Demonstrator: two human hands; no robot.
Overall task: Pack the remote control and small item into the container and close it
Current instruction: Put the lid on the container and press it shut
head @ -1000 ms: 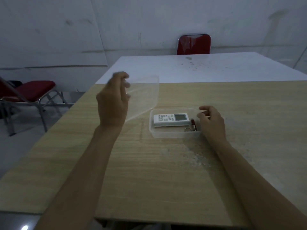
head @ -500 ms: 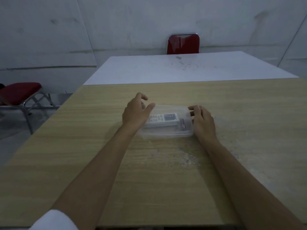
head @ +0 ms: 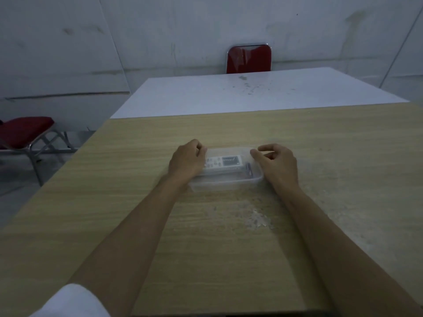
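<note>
A clear plastic container (head: 225, 184) sits mid-table with its clear lid (head: 229, 150) lying on top. Through the lid I see the white remote control (head: 223, 162) and a small dark item (head: 248, 168) at its right end. My left hand (head: 187, 160) rests on the lid's left end, fingers curled down onto it. At the container's right end my right hand (head: 275, 162) has its fingertips on the lid's edge. Whether the lid is snapped fully down I cannot tell.
The wooden table (head: 206, 236) runs from my body to a white table (head: 251, 92) behind it. One red chair (head: 249, 58) stands against the far wall, another red chair (head: 25, 133) at the left. White scuff marks (head: 258, 218) lie near the container.
My left hand has brought the lid down from the air at the left onto the container. My right hand has shifted up onto the lid's right end.
</note>
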